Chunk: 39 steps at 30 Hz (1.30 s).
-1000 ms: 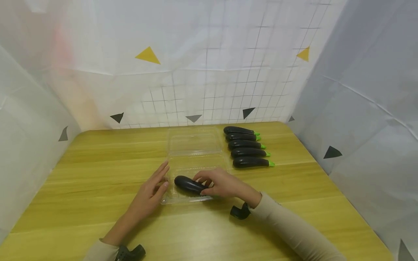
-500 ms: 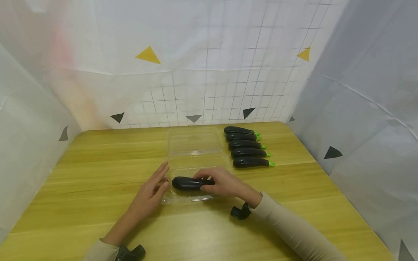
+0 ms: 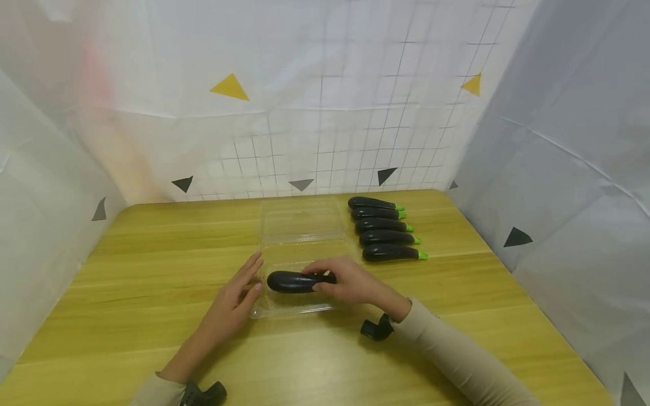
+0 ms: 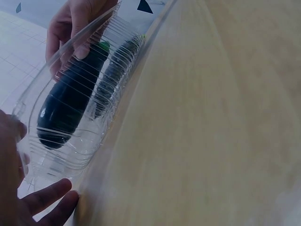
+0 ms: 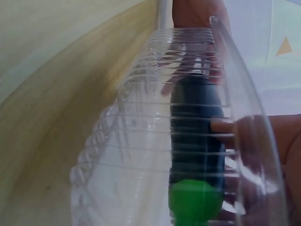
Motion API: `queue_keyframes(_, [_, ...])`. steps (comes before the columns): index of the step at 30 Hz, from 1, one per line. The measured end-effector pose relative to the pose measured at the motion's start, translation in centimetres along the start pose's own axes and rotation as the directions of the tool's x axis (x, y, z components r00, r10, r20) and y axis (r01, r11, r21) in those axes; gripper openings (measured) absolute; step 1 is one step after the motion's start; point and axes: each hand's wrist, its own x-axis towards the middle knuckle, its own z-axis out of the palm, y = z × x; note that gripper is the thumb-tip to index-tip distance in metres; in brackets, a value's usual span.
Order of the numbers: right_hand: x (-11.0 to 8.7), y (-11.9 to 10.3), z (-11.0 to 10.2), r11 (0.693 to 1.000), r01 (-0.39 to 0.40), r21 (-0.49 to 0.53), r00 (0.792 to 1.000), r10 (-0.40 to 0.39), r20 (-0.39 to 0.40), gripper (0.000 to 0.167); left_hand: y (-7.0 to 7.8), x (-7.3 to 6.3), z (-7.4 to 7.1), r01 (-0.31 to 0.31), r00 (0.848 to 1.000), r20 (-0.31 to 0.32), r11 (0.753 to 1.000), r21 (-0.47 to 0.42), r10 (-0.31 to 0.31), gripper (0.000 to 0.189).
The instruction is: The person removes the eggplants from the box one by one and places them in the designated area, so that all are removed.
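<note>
My right hand (image 3: 350,281) pinches a dark purple eggplant (image 3: 289,282) between thumb and fingers near its stem end. In the head view the eggplant lies crosswise over the base of a clear plastic clamshell box (image 3: 299,308), and the hand hides its stem. The green stem (image 5: 195,200) shows through the ribbed wall in the right wrist view. Seen from the left wrist, the eggplant (image 4: 70,99) appears raised off the box floor. My left hand (image 3: 231,301) rests against the left side of the box with its fingers extended.
Several eggplants (image 3: 388,252) with green stems lie in a row to the right of the box. The box's clear lid (image 3: 302,223) lies folded back, away from me. White sheets (image 3: 284,135) wall the wooden table (image 3: 167,270) at the back and sides.
The eggplant has swung from a slant to nearly level and risen slightly, held in the right hand. The left hand stays in place.
</note>
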Motion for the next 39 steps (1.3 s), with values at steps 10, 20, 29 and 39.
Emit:
queue_keyframes(10, [-0.5,-0.2,-0.8,0.999,0.02,0.03,0.998,-0.019,-0.064,0.036,-0.1,0.0,0.1,-0.009,1.0,-0.003,1.0,0.01,0.009,0.054])
queue_keyframes(20, [-1.1,-0.4,-1.6,0.999,0.02,0.04,0.997,-0.017,-0.073,0.036,-0.1,0.0,0.1,-0.01,1.0,-0.001,1.0,0.0,0.01,0.055])
queue_keyframes(29, [-2.1,-0.1,-2.2,1.0,0.01,-0.002,0.993,-0.01,-0.116,0.037,0.0,0.0,0.1,-0.01,1.0,-0.002,1.0,-0.004,0.01,0.055])
queue_keyframes(39, [-3.4,0.2,-3.0,1.0,0.0,0.031,0.99,0.004,-0.138,0.038,-0.1,0.0,0.1,-0.011,1.0,0.0,1.0,-0.008,0.011,0.054])
